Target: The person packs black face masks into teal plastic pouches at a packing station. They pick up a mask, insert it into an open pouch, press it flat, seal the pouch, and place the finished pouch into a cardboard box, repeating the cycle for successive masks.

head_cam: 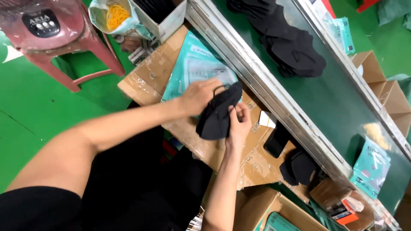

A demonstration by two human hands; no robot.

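My left hand (198,96) grips the top of a small stack of black face masks (216,114), over a flattened cardboard sheet (150,77). My right hand (239,124) holds the same stack from its lower right side. Under the hands lies a pile of teal plastic pouches (192,68) on the cardboard. A heap of black masks (291,47) lies on the dark green conveyor belt (342,107) to the right.
A pink plastic stool (55,34) stands on the green floor at upper left. A bag of yellow bands (115,17) sits by a white box. A black phone (276,141), more black masks (299,167), teal pouches (370,167) and cardboard boxes (385,90) lie around.
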